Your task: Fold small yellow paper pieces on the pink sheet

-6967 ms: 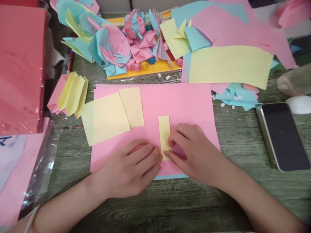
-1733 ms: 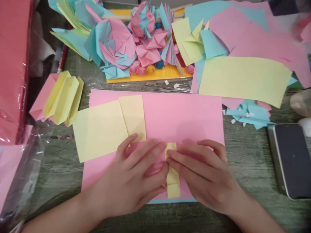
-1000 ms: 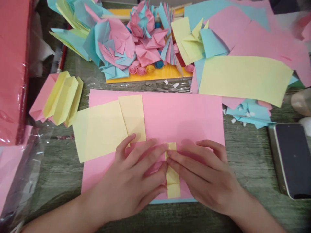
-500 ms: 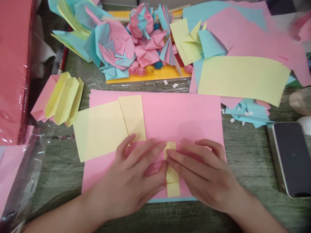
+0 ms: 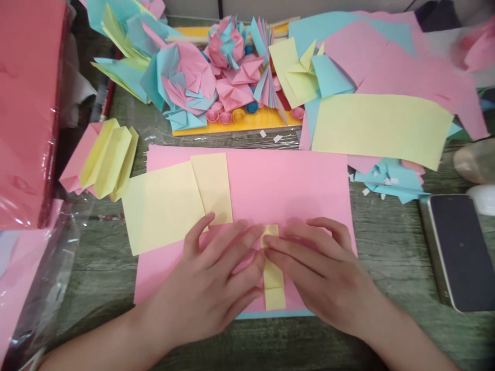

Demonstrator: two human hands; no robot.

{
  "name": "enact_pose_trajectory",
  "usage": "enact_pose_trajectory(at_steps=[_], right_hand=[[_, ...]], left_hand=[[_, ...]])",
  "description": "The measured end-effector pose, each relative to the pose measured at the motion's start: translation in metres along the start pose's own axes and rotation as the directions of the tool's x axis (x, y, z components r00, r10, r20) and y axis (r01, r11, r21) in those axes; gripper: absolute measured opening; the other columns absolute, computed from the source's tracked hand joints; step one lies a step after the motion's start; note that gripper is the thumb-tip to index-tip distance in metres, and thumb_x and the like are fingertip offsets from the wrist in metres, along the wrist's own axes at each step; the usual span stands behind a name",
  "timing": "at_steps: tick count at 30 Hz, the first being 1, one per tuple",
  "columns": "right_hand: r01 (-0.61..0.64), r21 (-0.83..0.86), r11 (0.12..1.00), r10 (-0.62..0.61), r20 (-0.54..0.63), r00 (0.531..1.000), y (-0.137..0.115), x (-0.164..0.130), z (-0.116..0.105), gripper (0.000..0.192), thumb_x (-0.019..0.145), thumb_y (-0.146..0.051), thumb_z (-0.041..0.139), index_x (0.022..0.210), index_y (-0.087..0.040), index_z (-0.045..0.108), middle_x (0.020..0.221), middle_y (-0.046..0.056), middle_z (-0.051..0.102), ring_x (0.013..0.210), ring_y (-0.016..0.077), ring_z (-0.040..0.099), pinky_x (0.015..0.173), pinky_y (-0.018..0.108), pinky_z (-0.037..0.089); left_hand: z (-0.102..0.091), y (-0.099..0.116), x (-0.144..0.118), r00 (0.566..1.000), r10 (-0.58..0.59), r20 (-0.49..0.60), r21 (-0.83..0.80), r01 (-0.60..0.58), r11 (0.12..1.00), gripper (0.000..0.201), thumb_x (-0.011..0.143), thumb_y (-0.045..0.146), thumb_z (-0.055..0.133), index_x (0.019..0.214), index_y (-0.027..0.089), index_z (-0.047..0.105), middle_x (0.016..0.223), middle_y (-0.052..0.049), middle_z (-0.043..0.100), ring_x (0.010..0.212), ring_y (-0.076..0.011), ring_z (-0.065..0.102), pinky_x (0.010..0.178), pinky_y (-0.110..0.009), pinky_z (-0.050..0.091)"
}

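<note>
Between my two hands, yellow strip point(image 5: 274, 275) lies lengthwise away from me, flat or nearly so, crease across its near end. Right hand point(image 5: 328, 270): two leading fingertips close together, set on the strip toward its far end; can't tell if they pinch it or just press it down. Other right fingers bent, off to the strip's right, over the pink sheet point(image 5: 290, 185). Left hand point(image 5: 216, 281): fingers spread and half-curled, gaps between them, tips at the strip's left edge; whether they clamp any paper, can't tell. Outermost left finger crooks up by the near edge of the small yellow sheet point(image 5: 216, 190); contact unclear. Larger yellow sheet point(image 5: 166, 203) just beyond my left hand, edge under or against the small one, can't tell which.

Beneath both hands: pink sheet, blue edge point(image 5: 274, 315) showing on the side nearest me. Beyond the grip: paper flowers point(image 5: 189, 72); long yellow sheet point(image 5: 381, 126) past my right hand. Phone point(image 5: 458, 252) right of the right hand, well apart. Pleated paper point(image 5: 110, 159) beyond and left of the left hand.
</note>
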State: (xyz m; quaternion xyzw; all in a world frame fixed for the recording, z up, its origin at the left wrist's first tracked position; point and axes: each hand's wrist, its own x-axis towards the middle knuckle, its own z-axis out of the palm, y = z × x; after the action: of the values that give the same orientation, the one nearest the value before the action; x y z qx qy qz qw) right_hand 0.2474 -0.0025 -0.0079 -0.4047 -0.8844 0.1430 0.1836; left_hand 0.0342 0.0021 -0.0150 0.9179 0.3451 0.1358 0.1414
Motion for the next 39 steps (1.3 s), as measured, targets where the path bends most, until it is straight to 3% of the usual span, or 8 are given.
enact_pose_trajectory(at_steps=[3,8,14,18,28,33,39], right_hand=[[-0.030,0.024,0.999,0.030,-0.002,1.000,0.000,0.002,0.001,0.020,0.084,-0.008,0.047,0.094,-0.019,0.060,0.104,-0.001,0.066,0.106,0.0167,0.048,0.095,0.038,0.030],[-0.082,0.072,0.994,0.084,-0.028,0.996,0.001,0.006,-0.001,0.024,0.080,-0.001,0.046,0.092,-0.018,0.057,0.085,0.001,0.065,0.098,0.0167,0.049,0.087,0.036,0.036],[-0.140,0.137,0.981,0.135,0.042,0.990,0.005,0.006,-0.003,0.024,0.082,-0.003,0.041,0.095,-0.018,0.055,0.093,0.005,0.060,0.103,0.0169,0.046,0.086,0.034,0.039],[-0.170,0.205,0.964,0.172,0.007,0.985,0.005,0.003,0.001,0.027,0.082,-0.005,0.041,0.103,-0.019,0.052,0.098,0.006,0.059,0.103,0.0168,0.045,0.085,0.034,0.041],[-0.035,-0.118,0.992,0.028,-0.064,0.998,-0.002,0.009,0.009,0.025,0.081,-0.002,0.042,0.098,-0.018,0.053,0.091,0.003,0.063,0.097,0.0190,0.046,0.085,0.039,0.036],[0.003,-0.199,0.980,-0.017,-0.070,0.997,-0.002,0.010,0.009,0.024,0.081,-0.002,0.044,0.092,-0.021,0.054,0.086,0.001,0.064,0.097,0.0183,0.047,0.090,0.040,0.034],[0.075,-0.303,0.950,-0.122,-0.138,0.983,-0.002,0.006,0.006,0.022,0.078,-0.001,0.048,0.089,-0.020,0.054,0.072,0.000,0.063,0.091,0.0152,0.050,0.092,0.040,0.035]], left_hand=[[0.000,0.000,0.001,1.000,-0.025,-0.012,-0.007,0.025,1.000,0.037,0.086,0.039,0.050,0.112,0.015,0.056,0.127,-0.007,0.053,0.120,-0.0263,0.040,0.105,-0.052,0.014],[-0.001,0.000,0.002,0.999,-0.042,0.030,0.012,0.042,0.999,0.041,0.088,0.041,0.046,0.120,0.018,0.051,0.130,-0.002,0.051,0.119,-0.0252,0.040,0.104,-0.050,0.015],[-0.001,-0.002,0.003,1.000,-0.017,0.012,0.048,0.017,0.999,0.037,0.089,0.038,0.042,0.118,0.018,0.052,0.127,-0.004,0.053,0.120,-0.0255,0.039,0.103,-0.049,0.017],[-0.001,-0.003,0.003,1.000,0.006,-0.029,0.098,-0.003,0.995,0.034,0.089,0.038,0.042,0.116,0.019,0.053,0.131,-0.007,0.049,0.124,-0.0274,0.035,0.103,-0.052,0.017],[0.000,-0.005,0.003,1.000,0.000,-0.017,0.098,0.002,0.995,0.030,0.090,0.038,0.039,0.108,0.021,0.056,0.135,-0.006,0.045,0.129,-0.0272,0.029,0.106,-0.054,0.014],[0.002,-0.006,0.002,0.998,0.063,0.011,0.133,-0.064,0.989,0.035,0.091,0.038,0.037,0.118,0.019,0.050,0.131,-0.002,0.050,0.130,-0.0246,0.029,0.108,-0.050,0.013],[0.002,-0.001,0.002,0.999,0.034,0.028,0.192,-0.038,0.981,0.033,0.091,0.041,0.035,0.110,0.021,0.054,0.132,-0.003,0.048,0.129,-0.0265,0.030,0.106,-0.054,0.013]])
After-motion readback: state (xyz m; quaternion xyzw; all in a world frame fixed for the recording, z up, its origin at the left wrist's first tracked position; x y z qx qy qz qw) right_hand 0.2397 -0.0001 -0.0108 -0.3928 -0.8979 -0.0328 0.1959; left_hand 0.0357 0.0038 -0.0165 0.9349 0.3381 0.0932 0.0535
